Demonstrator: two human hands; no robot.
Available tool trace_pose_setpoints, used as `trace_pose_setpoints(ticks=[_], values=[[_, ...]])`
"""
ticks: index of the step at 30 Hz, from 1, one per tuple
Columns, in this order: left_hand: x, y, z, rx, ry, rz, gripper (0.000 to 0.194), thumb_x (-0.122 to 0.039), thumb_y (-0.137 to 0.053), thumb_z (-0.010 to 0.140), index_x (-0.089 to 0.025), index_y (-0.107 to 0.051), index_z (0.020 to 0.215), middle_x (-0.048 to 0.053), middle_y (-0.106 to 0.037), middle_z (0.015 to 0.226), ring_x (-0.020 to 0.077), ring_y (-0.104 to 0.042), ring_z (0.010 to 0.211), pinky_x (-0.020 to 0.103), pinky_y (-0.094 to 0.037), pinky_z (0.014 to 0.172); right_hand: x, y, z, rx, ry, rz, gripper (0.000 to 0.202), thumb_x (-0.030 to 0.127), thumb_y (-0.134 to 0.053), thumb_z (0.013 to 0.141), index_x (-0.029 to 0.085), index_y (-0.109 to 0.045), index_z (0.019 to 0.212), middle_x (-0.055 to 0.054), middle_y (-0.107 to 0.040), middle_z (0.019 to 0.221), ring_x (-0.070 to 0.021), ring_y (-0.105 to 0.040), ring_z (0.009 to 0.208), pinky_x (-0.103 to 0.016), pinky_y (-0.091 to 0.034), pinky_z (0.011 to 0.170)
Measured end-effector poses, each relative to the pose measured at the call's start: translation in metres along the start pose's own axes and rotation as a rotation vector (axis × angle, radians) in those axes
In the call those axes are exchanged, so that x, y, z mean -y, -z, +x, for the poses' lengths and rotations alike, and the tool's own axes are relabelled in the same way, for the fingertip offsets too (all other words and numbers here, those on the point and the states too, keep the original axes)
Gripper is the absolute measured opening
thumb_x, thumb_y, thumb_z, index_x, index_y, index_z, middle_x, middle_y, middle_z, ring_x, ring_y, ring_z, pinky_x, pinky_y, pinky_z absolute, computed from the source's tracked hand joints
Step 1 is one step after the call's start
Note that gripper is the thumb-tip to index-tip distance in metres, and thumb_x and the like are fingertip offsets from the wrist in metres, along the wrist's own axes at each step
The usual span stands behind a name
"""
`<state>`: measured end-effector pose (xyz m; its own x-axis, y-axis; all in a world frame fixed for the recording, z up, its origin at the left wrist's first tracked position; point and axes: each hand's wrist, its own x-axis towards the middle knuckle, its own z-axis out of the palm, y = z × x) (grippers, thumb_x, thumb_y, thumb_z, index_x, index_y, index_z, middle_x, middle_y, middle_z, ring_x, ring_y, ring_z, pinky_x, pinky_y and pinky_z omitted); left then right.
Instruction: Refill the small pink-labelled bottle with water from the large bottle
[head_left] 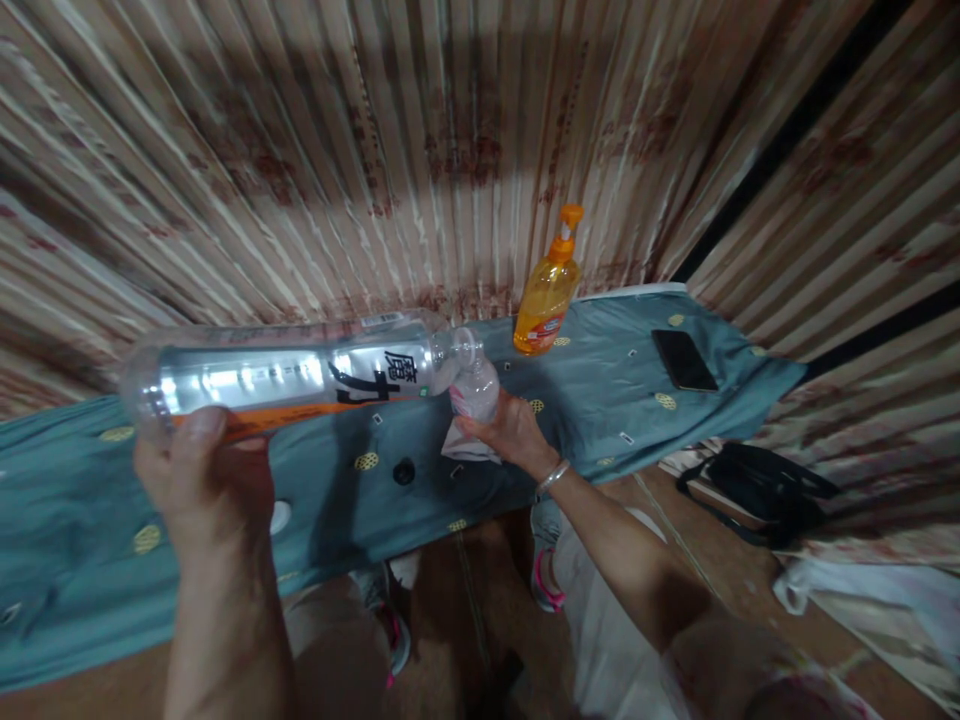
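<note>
A large clear plastic bottle (300,370) with an orange and black label lies sideways in the air, its neck pointing right. My left hand (206,480) is closed around its base end from below. A small clear plastic bottle (476,390) is gripped by my right hand (514,430), with its mouth up against the big bottle's neck; whether liquid passes between them I cannot tell. Beneath the small bottle lies a pale folded cloth or paper (469,445). A dark round cap (404,471) and a white round cap (280,516) rest on the table cover between my arms.
An orange pump bottle (547,290) stands at the table's back edge. A black phone (684,360) lies on the right of the green patterned cover (600,420). Pleated curtains (465,150) hang behind. On the floor at right sits a black bag (757,490).
</note>
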<state>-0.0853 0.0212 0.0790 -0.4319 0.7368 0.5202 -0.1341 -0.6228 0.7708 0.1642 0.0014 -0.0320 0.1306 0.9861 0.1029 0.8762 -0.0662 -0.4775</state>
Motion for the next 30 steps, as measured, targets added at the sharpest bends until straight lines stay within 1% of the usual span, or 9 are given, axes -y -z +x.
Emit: trace_pose_setpoints(ticks=[3, 6, 10, 13, 17, 20, 24, 27, 30], values=[[0.002, 0.001, 0.000, 0.006, -0.005, -0.010, 0.075, -0.032, -0.074, 0.045, -0.033, -0.073, 0.121, -0.002, -0.064, 0.080, 0.0258, -0.068, 0.081, 0.044, -0.061, 0.075, 0.000, 0.001, -0.001, 0.007, -0.007, -0.001, 0.055, 0.051, -0.086, 0.088, 0.011, -0.071, 0.123, -0.018, -0.085, 0.108, -0.0301, -0.083, 0.103, -0.030, -0.060, 0.084], [0.002, 0.002, 0.000, 0.002, 0.001, -0.041, 0.075, -0.029, -0.072, 0.045, -0.032, -0.072, 0.120, -0.002, -0.063, 0.079, 0.0268, -0.069, 0.083, 0.047, -0.063, 0.079, 0.000, 0.002, -0.001, 0.015, 0.003, 0.019, 0.055, 0.052, -0.085, 0.088, 0.012, -0.071, 0.123, -0.018, -0.085, 0.111, -0.0306, -0.083, 0.105, -0.032, -0.061, 0.086], [0.001, 0.001, 0.000, -0.017, 0.000, -0.056, 0.073, -0.027, -0.068, 0.043, -0.030, -0.072, 0.116, -0.001, -0.064, 0.082, 0.0293, -0.071, 0.090, 0.049, -0.064, 0.081, -0.001, 0.001, 0.000, 0.011, 0.007, 0.038, 0.057, 0.053, -0.085, 0.088, 0.011, -0.071, 0.123, -0.019, -0.084, 0.111, -0.0312, -0.082, 0.105, -0.033, -0.061, 0.087], [0.000, 0.000, 0.001, -0.034, 0.026, -0.053, 0.073, -0.028, -0.067, 0.042, -0.030, -0.072, 0.114, 0.001, -0.064, 0.086, 0.0305, -0.071, 0.096, 0.050, -0.065, 0.083, -0.003, -0.002, 0.000, -0.003, 0.003, 0.024, 0.059, 0.056, -0.085, 0.086, 0.012, -0.072, 0.122, -0.018, -0.084, 0.108, -0.0312, -0.083, 0.103, -0.034, -0.061, 0.086], [-0.001, -0.002, 0.002, -0.012, -0.030, -0.038, 0.077, -0.032, -0.070, 0.043, -0.031, -0.069, 0.120, 0.001, -0.063, 0.087, 0.0315, -0.071, 0.100, 0.053, -0.065, 0.085, -0.006, -0.004, 0.001, -0.016, 0.019, 0.024, 0.061, 0.059, -0.085, 0.086, 0.011, -0.072, 0.122, -0.017, -0.084, 0.107, -0.0310, -0.083, 0.101, -0.032, -0.060, 0.083], [0.001, -0.003, 0.003, 0.006, -0.072, -0.027, 0.080, -0.034, -0.072, 0.043, -0.032, -0.069, 0.123, 0.001, -0.064, 0.086, 0.0317, -0.072, 0.095, 0.056, -0.066, 0.083, -0.007, -0.005, 0.001, -0.017, 0.016, 0.025, 0.062, 0.060, -0.084, 0.086, 0.011, -0.072, 0.123, -0.017, -0.084, 0.106, -0.0315, -0.083, 0.101, -0.032, -0.060, 0.083], [0.007, 0.001, 0.004, 0.005, -0.104, -0.005, 0.072, -0.037, -0.075, 0.045, -0.032, -0.073, 0.117, 0.000, -0.065, 0.080, 0.0304, -0.072, 0.085, 0.056, -0.066, 0.079, -0.006, -0.005, 0.001, -0.010, 0.017, 0.028, 0.063, 0.060, -0.085, 0.086, 0.011, -0.072, 0.123, -0.018, -0.084, 0.108, -0.0310, -0.082, 0.102, -0.032, -0.060, 0.085], [0.010, 0.005, 0.003, -0.018, -0.125, 0.035, 0.067, -0.040, -0.075, 0.048, -0.031, -0.074, 0.114, 0.000, -0.064, 0.077, 0.0303, -0.071, 0.082, 0.057, -0.065, 0.079, -0.005, -0.004, 0.001, -0.007, 0.014, 0.019, 0.062, 0.057, -0.085, 0.087, 0.010, -0.071, 0.125, -0.018, -0.084, 0.109, -0.0305, -0.082, 0.104, -0.032, -0.059, 0.086], [0.009, 0.008, 0.000, 0.000, -0.088, 0.076, 0.071, -0.046, -0.075, 0.049, -0.027, -0.075, 0.117, 0.002, -0.063, 0.076, 0.0305, -0.071, 0.080, 0.057, -0.064, 0.078, -0.005, -0.002, 0.000, 0.009, 0.016, 0.022, 0.062, 0.057, -0.085, 0.088, 0.010, -0.071, 0.127, -0.018, -0.084, 0.110, -0.0305, -0.082, 0.105, -0.032, -0.060, 0.087]])
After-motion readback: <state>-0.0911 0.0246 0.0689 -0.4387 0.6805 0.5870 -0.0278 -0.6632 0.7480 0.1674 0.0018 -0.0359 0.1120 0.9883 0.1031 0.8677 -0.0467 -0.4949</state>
